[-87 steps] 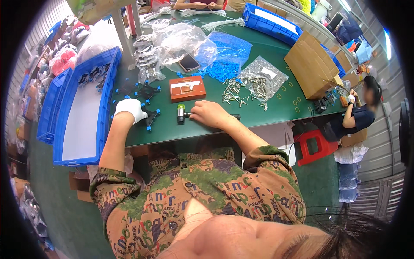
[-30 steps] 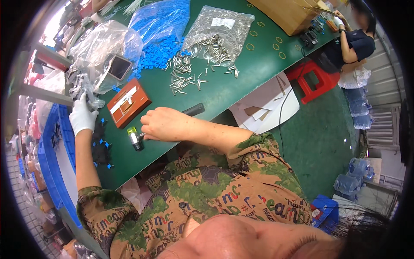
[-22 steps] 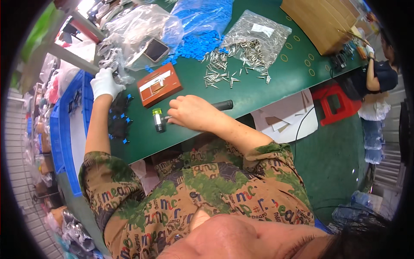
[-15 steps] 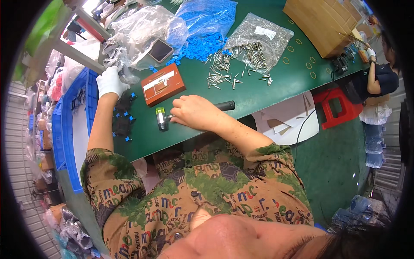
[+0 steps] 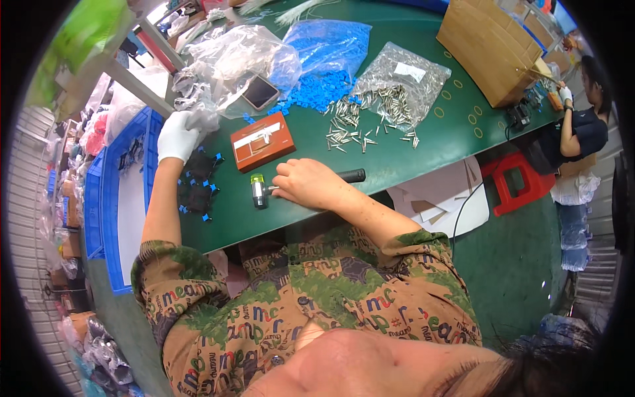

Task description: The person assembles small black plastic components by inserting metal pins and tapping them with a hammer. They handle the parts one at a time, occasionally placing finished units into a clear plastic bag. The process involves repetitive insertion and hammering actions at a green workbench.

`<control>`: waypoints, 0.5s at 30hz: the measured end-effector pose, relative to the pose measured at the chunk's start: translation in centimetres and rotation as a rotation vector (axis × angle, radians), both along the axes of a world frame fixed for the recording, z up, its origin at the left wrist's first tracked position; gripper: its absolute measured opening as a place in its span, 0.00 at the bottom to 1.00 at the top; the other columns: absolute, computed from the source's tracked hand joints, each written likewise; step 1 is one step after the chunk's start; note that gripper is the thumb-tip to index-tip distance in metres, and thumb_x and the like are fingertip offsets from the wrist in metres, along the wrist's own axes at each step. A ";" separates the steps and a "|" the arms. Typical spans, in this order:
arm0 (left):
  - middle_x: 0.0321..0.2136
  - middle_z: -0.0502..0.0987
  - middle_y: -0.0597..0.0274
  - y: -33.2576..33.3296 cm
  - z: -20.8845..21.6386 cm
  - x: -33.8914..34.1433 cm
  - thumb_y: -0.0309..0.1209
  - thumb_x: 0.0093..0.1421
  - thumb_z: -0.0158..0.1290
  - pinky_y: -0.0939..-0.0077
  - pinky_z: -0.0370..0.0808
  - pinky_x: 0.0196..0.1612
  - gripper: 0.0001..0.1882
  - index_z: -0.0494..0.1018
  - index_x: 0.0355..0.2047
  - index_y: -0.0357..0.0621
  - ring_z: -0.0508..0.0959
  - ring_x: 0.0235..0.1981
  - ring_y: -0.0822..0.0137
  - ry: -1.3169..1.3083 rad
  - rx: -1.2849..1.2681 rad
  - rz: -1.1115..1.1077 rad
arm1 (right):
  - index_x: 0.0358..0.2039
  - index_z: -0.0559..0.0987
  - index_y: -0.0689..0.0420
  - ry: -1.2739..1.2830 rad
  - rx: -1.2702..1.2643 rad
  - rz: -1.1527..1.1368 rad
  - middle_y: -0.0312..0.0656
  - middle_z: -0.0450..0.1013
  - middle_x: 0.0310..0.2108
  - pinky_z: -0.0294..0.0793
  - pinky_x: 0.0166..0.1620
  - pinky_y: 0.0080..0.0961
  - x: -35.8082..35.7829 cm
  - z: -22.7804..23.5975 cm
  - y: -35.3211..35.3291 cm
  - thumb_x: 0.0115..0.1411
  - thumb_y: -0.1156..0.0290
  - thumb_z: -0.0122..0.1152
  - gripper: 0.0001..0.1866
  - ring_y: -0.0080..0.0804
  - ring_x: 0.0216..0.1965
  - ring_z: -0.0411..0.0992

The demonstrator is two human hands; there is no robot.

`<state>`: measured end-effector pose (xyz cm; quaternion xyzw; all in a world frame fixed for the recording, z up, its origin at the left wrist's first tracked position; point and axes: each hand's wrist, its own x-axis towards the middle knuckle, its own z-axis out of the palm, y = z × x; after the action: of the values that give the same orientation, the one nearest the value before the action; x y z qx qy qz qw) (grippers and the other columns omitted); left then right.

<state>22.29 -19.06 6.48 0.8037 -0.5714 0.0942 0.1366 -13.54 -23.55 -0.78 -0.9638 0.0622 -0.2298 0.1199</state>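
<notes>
My left hand [image 5: 177, 137], in a white glove, is at the left table edge with its fingers curled against a crumpled clear plastic bag [image 5: 206, 116]; its fingertips are partly hidden. My bare right hand [image 5: 307, 184] lies closed over the thin shaft of a mallet [image 5: 259, 192]. That mallet has a metal head with a yellow-green face and a black face, and its black grip sticks out to the right of my hand. Dark parts with small blue pieces [image 5: 198, 186] lie beside my left forearm. Behind the mallet sits a reddish-brown block [image 5: 263, 142] with a pale metal-looking piece on top.
Farther back are a phone [image 5: 260, 92], a bag of blue pieces [image 5: 324, 86] and a bag spilling metal pins [image 5: 397, 99]. A cardboard box [image 5: 489, 49] stands far right, near another person [image 5: 582, 122]. A blue crate [image 5: 114, 198] borders the table's left; a red stool [image 5: 519, 175] is at right.
The whole view has shifted, so the table things appear a little lower and farther right. Both hands stay at nearly the same places, by the bag and over the mallet.
</notes>
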 end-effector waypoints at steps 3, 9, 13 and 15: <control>0.46 0.81 0.57 2.8 2.8 -3.3 0.26 0.60 0.61 0.68 0.76 0.53 0.16 0.77 0.49 0.43 0.81 0.50 0.62 0.385 -0.224 0.015 | 0.31 0.80 0.53 0.010 0.021 -0.014 0.39 0.73 0.31 0.78 0.42 0.38 -0.1 0.1 -0.4 0.62 0.58 0.66 0.12 0.40 0.38 0.77; 0.54 0.77 0.54 12.4 -2.1 -11.7 0.24 0.63 0.57 0.63 0.76 0.60 0.28 0.67 0.63 0.36 0.78 0.54 0.61 1.809 -0.600 -0.263 | 0.32 0.81 0.49 0.054 -0.110 -0.166 0.37 0.74 0.30 0.74 0.40 0.39 -0.6 0.0 -0.4 0.60 0.57 0.68 0.10 0.39 0.37 0.76; 0.53 0.78 0.50 17.7 -6.5 -18.5 0.27 0.66 0.53 0.53 0.78 0.58 0.25 0.67 0.63 0.35 0.80 0.51 0.53 2.479 -0.768 -0.141 | 0.39 0.82 0.52 -0.127 -0.027 -0.122 0.36 0.75 0.33 0.70 0.42 0.35 -1.4 1.9 1.5 0.60 0.67 0.69 0.08 0.37 0.38 0.76; 0.50 0.79 0.52 18.8 -7.5 -20.6 0.30 0.68 0.53 0.55 0.79 0.50 0.23 0.69 0.62 0.36 0.81 0.46 0.56 2.621 -0.842 0.012 | 0.41 0.83 0.55 -0.202 0.170 -0.015 0.37 0.76 0.34 0.71 0.41 0.34 -1.8 2.7 2.9 0.62 0.70 0.67 0.08 0.37 0.37 0.76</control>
<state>1.68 -0.30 -0.98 0.2049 0.0490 -0.5604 0.8010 -15.32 -20.66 1.90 -0.9217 0.0761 -0.3204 0.2048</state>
